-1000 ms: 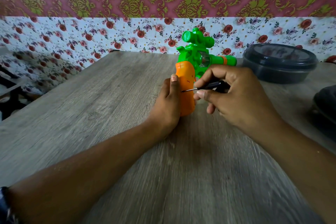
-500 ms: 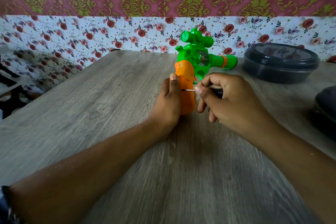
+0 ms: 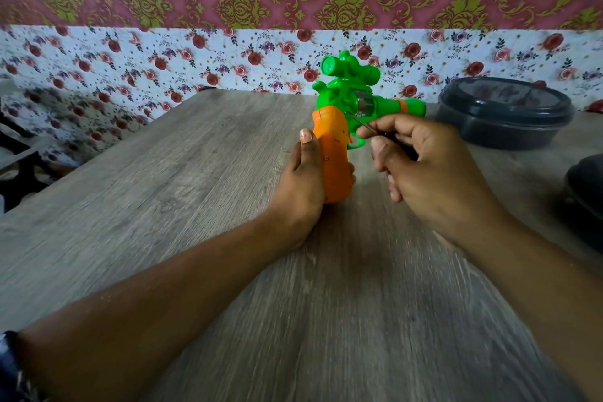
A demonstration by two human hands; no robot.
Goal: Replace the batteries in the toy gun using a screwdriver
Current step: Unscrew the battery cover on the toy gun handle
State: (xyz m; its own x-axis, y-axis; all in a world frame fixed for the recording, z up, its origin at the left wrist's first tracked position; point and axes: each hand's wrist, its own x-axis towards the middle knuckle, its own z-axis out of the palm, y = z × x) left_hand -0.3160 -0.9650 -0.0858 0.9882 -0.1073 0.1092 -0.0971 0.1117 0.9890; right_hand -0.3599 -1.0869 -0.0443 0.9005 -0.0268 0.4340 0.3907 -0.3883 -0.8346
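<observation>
A green toy gun [image 3: 350, 98] with an orange grip [image 3: 334, 157] stands upright on the wooden table [image 3: 163, 189], barrel pointing right. My left hand [image 3: 301, 183] wraps the orange grip from the left, thumb up along its side. A small screw hole shows on the grip next to the thumb. My right hand [image 3: 421, 170] is just right of the grip and pinches a thin screwdriver [image 3: 360, 122]; its metal tip points up-left, off the grip, in front of the green body. Its handle is hidden in my fingers.
A dark round lidded container [image 3: 504, 112] sits at the back right of the table. A dark object [image 3: 585, 192] lies at the right edge. A floral wall runs behind the table; the table's left edge drops off to dark furniture.
The screwdriver tip has left the screw on the orange grip. My right hand pulled back to the right and tilted the tip upward. My left hand keeps holding the grip.
</observation>
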